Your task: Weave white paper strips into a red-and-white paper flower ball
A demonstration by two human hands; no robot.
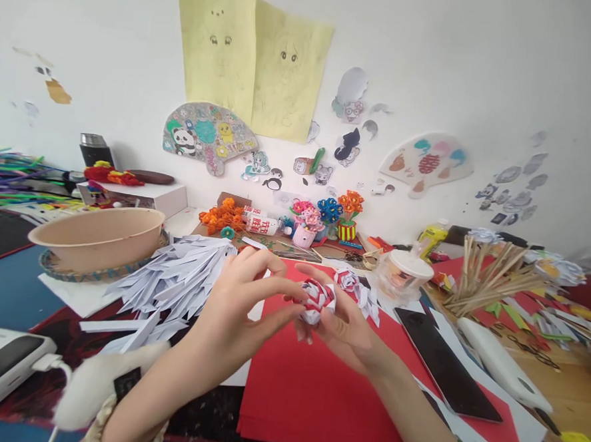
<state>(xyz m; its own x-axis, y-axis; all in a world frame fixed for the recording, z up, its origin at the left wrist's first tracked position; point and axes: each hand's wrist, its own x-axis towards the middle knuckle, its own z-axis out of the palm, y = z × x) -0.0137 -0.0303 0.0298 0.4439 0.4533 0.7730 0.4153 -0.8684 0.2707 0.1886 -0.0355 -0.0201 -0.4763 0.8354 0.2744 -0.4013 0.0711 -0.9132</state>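
A red and white folded paper flower [318,301] is held up over the red paper sheets [310,388]. My right hand [347,321] is closed around its right side and underside. From the left, my left hand [253,298] pinches at the flower's edge with thumb and index finger; the fingertips meet at its petals. Just behind my right hand lies another red and white paper flower [346,279] with loose white strips beside it. To the left of my left hand spreads a pile of folded white paper strips [172,273].
A beige basin [97,235] stands at the left, near a white power bank [3,370] with a cable. On the right are a black phone [447,363], a white device [504,364], a lidded tub [407,271] and wooden sticks [487,276]. Colourful flower pots [304,235] line the wall.
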